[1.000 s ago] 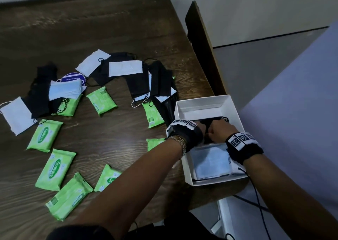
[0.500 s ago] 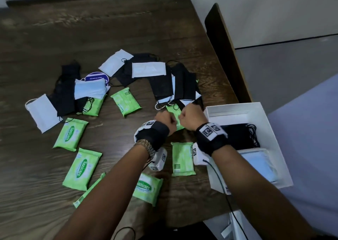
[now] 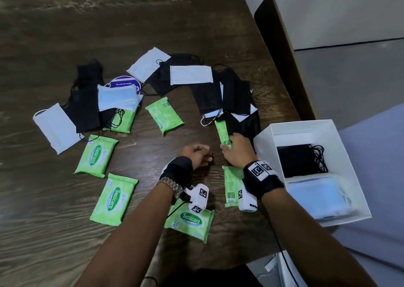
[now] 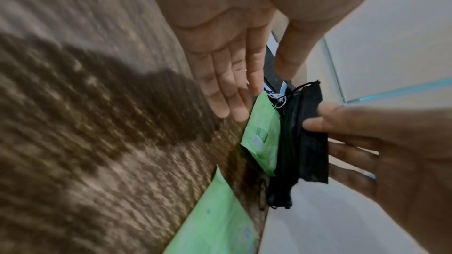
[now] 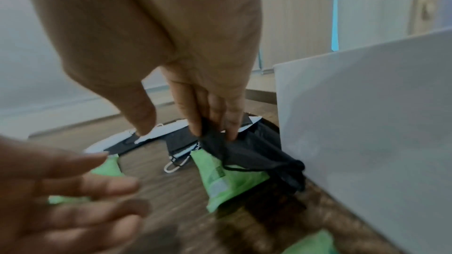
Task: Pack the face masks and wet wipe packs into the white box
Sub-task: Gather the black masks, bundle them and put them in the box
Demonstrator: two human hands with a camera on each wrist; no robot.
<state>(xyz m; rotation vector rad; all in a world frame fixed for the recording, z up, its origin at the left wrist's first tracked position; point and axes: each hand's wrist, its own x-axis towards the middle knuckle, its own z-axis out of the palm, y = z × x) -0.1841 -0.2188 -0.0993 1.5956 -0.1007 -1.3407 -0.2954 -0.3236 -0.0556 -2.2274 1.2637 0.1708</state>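
My right hand [image 5: 171, 65] pinches a black mask [image 5: 244, 152] off the wipe pack [image 5: 227, 183], just left of the white box [image 3: 273, 131]; my left hand [image 4: 220, 55] waits slack, holding nothing

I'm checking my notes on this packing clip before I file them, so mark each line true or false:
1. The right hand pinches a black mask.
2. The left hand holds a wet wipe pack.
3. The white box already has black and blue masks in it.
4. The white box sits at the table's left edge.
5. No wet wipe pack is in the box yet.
1. True: the right hand pinches a black mask beside the white box.
2. False: the left hand holds nothing; in the left wrist view its fingers are straight.
3. True: black masks and blue masks lie inside.
4. False: it sits at the table's right edge.
5. True: only masks show inside.
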